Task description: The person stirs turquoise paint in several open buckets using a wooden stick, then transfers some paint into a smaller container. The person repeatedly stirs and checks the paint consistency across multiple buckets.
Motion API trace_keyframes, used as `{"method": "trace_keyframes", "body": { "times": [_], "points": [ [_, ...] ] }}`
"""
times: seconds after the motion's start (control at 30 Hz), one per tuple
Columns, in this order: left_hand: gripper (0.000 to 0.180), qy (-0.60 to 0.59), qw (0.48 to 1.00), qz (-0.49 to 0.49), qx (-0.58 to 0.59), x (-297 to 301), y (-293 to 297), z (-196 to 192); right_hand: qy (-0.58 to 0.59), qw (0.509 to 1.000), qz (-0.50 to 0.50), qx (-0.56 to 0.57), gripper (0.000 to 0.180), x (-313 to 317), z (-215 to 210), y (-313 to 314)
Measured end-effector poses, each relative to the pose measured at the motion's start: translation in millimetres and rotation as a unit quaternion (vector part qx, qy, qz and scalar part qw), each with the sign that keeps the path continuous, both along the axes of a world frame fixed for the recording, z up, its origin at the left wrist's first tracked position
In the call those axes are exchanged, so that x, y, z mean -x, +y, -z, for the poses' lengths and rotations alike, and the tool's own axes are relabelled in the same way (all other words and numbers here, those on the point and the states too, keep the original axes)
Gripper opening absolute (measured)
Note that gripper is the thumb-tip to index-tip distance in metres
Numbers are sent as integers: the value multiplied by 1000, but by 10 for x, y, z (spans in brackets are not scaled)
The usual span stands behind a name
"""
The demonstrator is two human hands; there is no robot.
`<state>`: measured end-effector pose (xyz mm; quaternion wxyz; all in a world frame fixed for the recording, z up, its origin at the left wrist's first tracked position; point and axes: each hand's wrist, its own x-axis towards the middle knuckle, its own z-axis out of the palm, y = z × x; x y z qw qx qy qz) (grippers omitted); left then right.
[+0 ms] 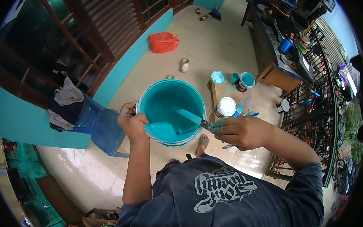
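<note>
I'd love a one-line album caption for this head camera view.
Left hand gripping a bucket, right hand holding a paint-coated stick over turquoise paint.

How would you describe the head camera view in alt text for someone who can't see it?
A person's left-hand grip holds a bucket by the rim, its inside coated with teal paint, while the right-hand grip holds a flat, paint-covered tool over it. Beyond, a red plastic bag lies on the tiled floor; a blue chair stands at left.

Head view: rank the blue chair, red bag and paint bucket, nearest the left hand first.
1. Paint bucket, held at its left by the left hand.
2. Blue chair, on the hand's left.
3. Red bag, well ahead.
</note>
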<state>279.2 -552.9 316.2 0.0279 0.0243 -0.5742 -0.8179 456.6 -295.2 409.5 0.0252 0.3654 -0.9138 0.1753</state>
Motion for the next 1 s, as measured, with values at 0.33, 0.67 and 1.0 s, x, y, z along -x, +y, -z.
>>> {"method": "trace_keyframes", "body": {
  "times": [0.33,0.67,1.0],
  "points": [
    [46,6,1000,-1,10,162,-233,94,-10,1000,-19,-22,27,11,-321,-48],
    [44,3,999,-26,-25,316,-421,199,11,998,-36,-57,33,18,-536,-133],
    [44,-32,997,-49,-43,409,-606,391,-19,996,-51,-75,32,103,-856,-286]
  ]
}}
